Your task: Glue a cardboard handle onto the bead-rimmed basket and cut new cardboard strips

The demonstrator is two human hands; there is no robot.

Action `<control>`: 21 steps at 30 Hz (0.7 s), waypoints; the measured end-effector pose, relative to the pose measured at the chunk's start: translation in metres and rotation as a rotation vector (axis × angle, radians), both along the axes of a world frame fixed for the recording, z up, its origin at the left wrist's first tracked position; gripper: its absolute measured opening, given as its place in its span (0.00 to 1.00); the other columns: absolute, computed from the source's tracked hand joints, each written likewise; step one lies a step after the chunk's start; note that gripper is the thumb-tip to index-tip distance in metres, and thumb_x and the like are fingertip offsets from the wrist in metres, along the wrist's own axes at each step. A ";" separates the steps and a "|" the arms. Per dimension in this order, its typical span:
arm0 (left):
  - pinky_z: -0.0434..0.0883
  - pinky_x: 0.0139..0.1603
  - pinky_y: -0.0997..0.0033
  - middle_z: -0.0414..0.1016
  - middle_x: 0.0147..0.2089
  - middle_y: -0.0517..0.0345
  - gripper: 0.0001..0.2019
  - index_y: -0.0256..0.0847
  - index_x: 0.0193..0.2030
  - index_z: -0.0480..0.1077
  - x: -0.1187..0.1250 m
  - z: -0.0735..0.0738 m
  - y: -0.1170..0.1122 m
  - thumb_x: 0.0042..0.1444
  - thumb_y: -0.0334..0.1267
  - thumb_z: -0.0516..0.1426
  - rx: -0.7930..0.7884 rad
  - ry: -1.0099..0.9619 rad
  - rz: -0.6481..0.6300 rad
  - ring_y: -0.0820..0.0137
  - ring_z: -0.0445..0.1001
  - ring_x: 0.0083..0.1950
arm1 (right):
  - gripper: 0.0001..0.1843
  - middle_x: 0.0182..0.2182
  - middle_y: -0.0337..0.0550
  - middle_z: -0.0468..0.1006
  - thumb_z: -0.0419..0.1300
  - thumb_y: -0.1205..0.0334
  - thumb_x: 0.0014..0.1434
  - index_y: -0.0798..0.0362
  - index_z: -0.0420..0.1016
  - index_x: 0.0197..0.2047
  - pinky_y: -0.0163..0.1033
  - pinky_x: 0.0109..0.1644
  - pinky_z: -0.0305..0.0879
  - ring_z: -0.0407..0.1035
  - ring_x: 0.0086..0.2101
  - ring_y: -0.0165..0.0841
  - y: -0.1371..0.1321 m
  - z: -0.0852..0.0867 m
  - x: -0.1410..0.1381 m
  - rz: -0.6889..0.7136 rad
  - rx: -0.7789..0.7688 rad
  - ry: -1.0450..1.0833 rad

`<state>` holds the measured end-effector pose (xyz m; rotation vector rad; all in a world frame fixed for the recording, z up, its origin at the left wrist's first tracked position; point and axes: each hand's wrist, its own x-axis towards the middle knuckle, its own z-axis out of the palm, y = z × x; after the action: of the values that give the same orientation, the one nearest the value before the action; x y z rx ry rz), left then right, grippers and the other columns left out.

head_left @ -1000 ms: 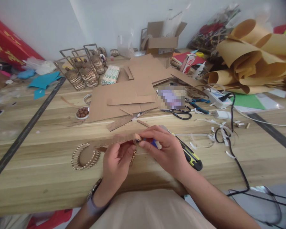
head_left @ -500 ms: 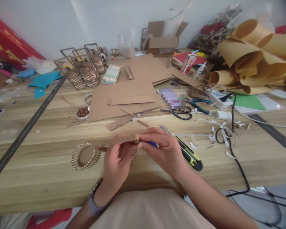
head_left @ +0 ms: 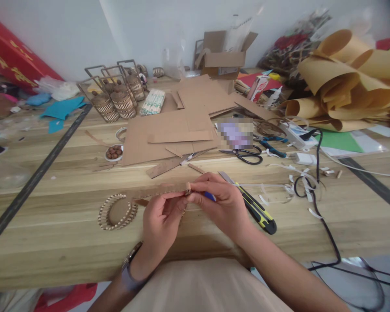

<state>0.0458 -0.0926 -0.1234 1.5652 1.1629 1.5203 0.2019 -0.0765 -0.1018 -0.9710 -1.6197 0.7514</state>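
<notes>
While in left hand [head_left: 159, 219], cardboard strip [head_left: 156, 190]

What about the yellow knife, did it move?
No. The utility knife still lies in the same spot below the scissors, beside the right hand.

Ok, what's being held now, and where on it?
A cardboard strip, pinched near its right end by the left hand and at the tip by the right hand, which also grips a blue object.

Bright, even light, with only faint, soft shadows on the table [head_left: 68, 242]. The left hand [head_left: 160, 221] and right hand [head_left: 225, 206] are sharp at centre. The edges bow and smear, and the upper right corner darkens. A pixelated patch [head_left: 235, 133] sits mid-frame.
</notes>
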 end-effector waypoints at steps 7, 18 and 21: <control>0.79 0.41 0.71 0.83 0.38 0.57 0.04 0.44 0.41 0.78 -0.003 -0.003 -0.003 0.60 0.38 0.65 0.008 0.073 0.066 0.68 0.82 0.38 | 0.07 0.35 0.43 0.79 0.60 0.63 0.66 0.50 0.81 0.44 0.42 0.42 0.75 0.75 0.38 0.35 -0.001 -0.005 -0.004 -0.074 0.159 -0.186; 0.77 0.51 0.70 0.80 0.49 0.54 0.13 0.46 0.50 0.76 -0.020 0.004 -0.015 0.63 0.26 0.58 0.274 0.366 0.036 0.68 0.79 0.50 | 0.07 0.38 0.44 0.80 0.58 0.65 0.66 0.50 0.77 0.43 0.41 0.44 0.74 0.76 0.40 0.36 0.000 -0.010 -0.007 -0.123 0.204 -0.220; 0.77 0.48 0.68 0.80 0.46 0.54 0.17 0.47 0.52 0.75 -0.037 0.006 -0.028 0.60 0.23 0.58 0.452 0.497 0.147 0.67 0.79 0.46 | 0.08 0.39 0.45 0.81 0.57 0.65 0.66 0.49 0.77 0.44 0.41 0.44 0.74 0.77 0.41 0.37 0.000 -0.012 -0.007 -0.132 0.186 -0.230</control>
<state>0.0092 -0.1203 -0.1177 2.3028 1.2751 1.6163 0.1951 -0.0770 -0.1141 -1.0456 -1.7680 0.4023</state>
